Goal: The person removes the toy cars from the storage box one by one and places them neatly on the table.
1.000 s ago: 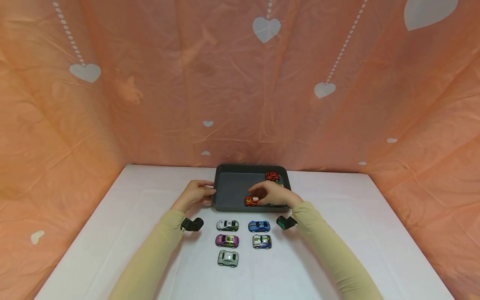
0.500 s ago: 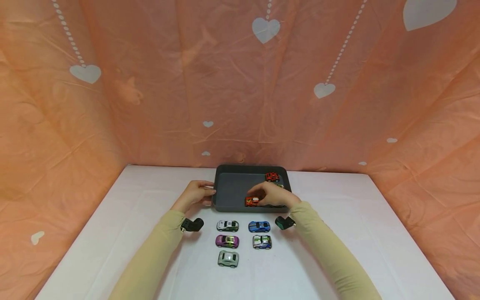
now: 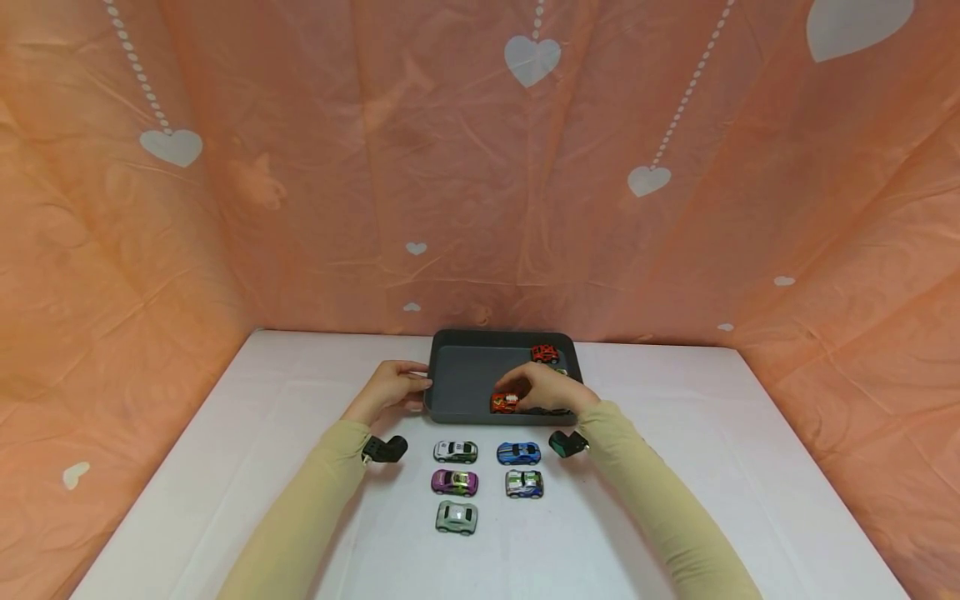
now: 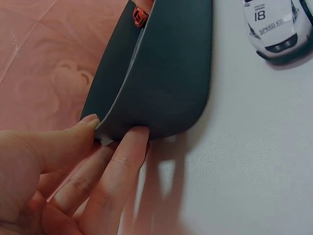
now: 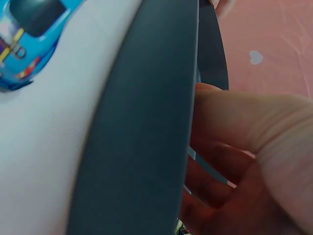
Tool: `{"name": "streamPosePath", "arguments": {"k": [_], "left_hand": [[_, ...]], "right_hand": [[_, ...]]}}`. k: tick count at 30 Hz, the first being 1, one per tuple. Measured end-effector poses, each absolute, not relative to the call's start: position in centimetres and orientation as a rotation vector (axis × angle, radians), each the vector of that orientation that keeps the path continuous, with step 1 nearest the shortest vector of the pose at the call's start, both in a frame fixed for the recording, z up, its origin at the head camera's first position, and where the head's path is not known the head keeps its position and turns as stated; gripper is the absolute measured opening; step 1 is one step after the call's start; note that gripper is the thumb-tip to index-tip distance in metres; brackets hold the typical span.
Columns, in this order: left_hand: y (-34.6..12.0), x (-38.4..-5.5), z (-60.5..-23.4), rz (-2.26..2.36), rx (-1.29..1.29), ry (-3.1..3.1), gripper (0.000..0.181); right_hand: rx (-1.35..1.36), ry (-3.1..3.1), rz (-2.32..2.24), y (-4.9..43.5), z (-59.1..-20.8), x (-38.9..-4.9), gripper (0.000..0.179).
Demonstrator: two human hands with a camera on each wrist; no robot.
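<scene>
At the left end of the dark grey tray (image 3: pixel 467 419), my left hand (image 3: pixel 387 390) pinches the rim, its thumb on the edge and fingers against the outer wall (image 4: pixel 161 98). My right hand (image 3: pixel 550 387) reaches into the tray's right half and holds an orange-red toy car (image 3: pixel 504 403) near the front wall. In the right wrist view the tray wall (image 5: pixel 142 122) hides that car and the fingertips. A red and black toy car (image 3: pixel 545 353) stands in the tray's back right corner. Other cars beside it are mostly covered by my right hand.
In front of the tray, toy cars stand in two columns on the white table (image 3: pixel 645 375): white (image 3: pixel 455 452), purple (image 3: pixel 454 482) and pale grey-green (image 3: pixel 456 517) on the left, blue (image 3: pixel 518 453) and white-green (image 3: pixel 524 483) on the right. An orange curtain (image 3: pixel 480 208) surrounds the table.
My right wrist and forearm have shifted slightly left, while the fingers stay at the orange-red toy car. The left hand and tray hold still.
</scene>
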State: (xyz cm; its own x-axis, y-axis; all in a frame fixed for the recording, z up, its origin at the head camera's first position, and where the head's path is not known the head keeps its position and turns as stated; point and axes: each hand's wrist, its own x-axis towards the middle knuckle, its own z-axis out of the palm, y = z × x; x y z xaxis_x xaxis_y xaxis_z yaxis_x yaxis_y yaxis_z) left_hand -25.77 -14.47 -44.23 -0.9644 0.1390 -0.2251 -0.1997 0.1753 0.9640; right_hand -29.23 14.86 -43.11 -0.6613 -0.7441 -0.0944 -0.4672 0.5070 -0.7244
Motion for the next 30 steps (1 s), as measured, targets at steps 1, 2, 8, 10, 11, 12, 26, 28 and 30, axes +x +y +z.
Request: {"name": "streamPosePath", "arguments": {"k": [1,2,8,10,11,12,26,28,30], "left_hand": [[-14.47,-25.76,-44.22,1.863,-0.057,2.191,0.042],[-14.47,-25.76,-44.23,1.863,-0.057,2.191,0.042],[-14.48,-25.83,-44.17,1.866,-0.077,2.194,0.042],[-14.47,-25.87,-44.22,1.871,-0.078,2.193,0.042],[-14.47,-25.87,-44.24,1.871,-0.067,2.194,0.042],[-14.47,-25.88,-44.29,1.874,-0.059,2.192,0.042],[-14.42,-25.79,-44.49,1.87,-0.043,2.199,0.041],[-14.41,-25.71,-44.43,1.864,-0.035,2.206,0.041],[-14.42,-25.66,-44.35,1.86,-0.036,2.21,0.041]], "right_hand": [[-0.999,2.358,-0.958,14.87,-43.13,-29.22,0.044],[-1.0,2.355,-0.958,14.88,-43.17,-29.24,0.044],[-0.992,2.356,-0.954,14.86,-43.2,-29.24,0.043],[-0.994,2.366,-0.943,14.85,-43.16,-29.23,0.042],[-0.991,2.371,-0.936,14.83,-43.1,-29.19,0.042],[-0.991,2.378,-0.925,14.81,-43.08,-29.18,0.042],[-0.987,2.413,-0.889,14.88,-43.19,-29.11,0.038],[-0.978,2.412,-0.896,14.95,-43.3,-29.17,0.038],[-0.977,2.411,-0.902,15.04,-43.43,-29.24,0.037]]}}
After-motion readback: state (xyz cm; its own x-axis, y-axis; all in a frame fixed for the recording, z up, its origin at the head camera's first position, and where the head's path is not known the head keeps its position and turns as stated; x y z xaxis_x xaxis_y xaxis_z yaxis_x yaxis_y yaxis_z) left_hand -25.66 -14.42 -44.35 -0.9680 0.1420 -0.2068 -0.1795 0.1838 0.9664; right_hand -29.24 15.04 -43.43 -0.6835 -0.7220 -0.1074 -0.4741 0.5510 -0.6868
